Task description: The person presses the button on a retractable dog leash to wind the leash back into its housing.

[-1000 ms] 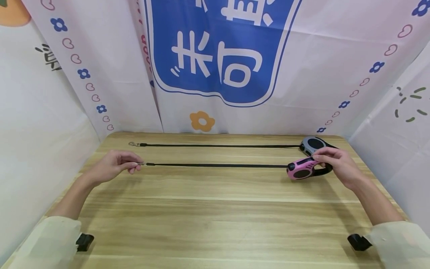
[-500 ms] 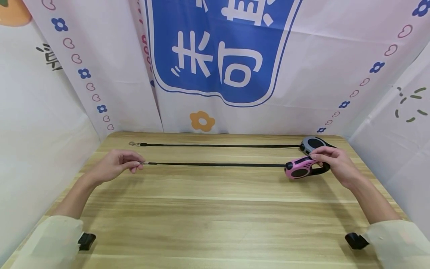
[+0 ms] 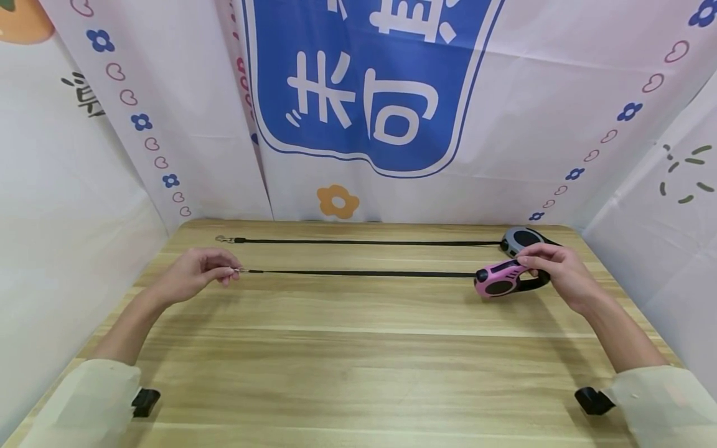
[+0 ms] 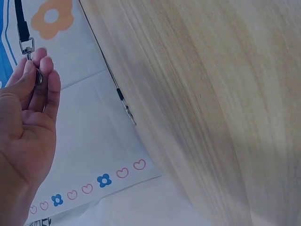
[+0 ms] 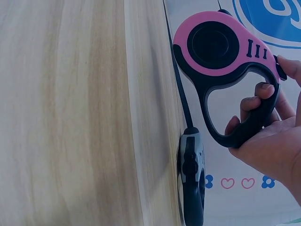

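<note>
My right hand (image 3: 562, 274) grips the black handle of a pink-and-black retractable dog leash (image 5: 214, 44), its fingers curled through the loop and the thumb near the button. Black strap (image 3: 364, 274) runs out of that leash across to my left hand (image 3: 198, 274), straight and above the table. Thumb and fingers of the left hand pinch the metal snap hook (image 4: 29, 52) at the strap's end; part of the hook is hidden by the fingers. Behind, a grey retractable leash (image 3: 521, 239) lies on the table with its strap pulled out leftward to a metal hook (image 3: 224, 239).
The wooden table (image 3: 358, 373) reaches back to a white printed cloth (image 3: 213, 168) hung behind it. More cloth stands at the left and right sides. A small black device (image 3: 145, 402) is at each sleeve.
The pink leash and right hand have shifted slightly left. The held strap looks slightly higher, and its hook end has turned a little in the left hand. The grey leash stays put.
</note>
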The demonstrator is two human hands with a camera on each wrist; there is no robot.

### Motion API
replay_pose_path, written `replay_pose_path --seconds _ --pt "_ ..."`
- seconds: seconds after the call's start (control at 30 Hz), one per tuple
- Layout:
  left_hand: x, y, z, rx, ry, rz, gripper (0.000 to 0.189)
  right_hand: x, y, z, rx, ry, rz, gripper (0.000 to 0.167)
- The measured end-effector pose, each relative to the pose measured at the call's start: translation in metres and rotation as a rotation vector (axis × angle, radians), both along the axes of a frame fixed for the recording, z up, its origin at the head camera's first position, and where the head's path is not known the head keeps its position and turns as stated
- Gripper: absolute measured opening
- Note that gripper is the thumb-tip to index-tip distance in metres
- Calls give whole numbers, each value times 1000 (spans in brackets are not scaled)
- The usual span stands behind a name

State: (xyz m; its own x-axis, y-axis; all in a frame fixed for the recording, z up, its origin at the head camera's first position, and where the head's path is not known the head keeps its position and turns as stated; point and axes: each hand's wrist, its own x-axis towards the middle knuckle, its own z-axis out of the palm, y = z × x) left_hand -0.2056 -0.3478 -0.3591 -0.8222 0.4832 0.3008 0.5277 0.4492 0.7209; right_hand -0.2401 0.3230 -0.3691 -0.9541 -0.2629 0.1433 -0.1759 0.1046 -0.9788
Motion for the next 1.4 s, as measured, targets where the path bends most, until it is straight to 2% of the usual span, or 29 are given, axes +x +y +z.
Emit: replay_pose_path --seconds 0.13,0.23,0.67,0.87,1.0,1.27,1.4 --pt "-1 2 -1 -15 47 24 17 0 1 0 12 -4 -9 18" --pt "0 4 0 -18 56 46 16 -1 1 0 13 -10 -13 15" --pt "1 10 2 -18 55 75 15 -1 -4 0 -6 -3 11 20" --pt "3 11 4 -29 38 123 12 -1 -6 1 -2 -5 12 19" --pt "4 12 4 -38 27 151 2 -1 -6 1 14 -4 9 20" --pt "5 14 5 -46 59 166 3 -1 -5 1 2 -11 -1 16" --pt "6 14 5 -43 54 170 7 -1 -5 2 -1 -21 -7 12"
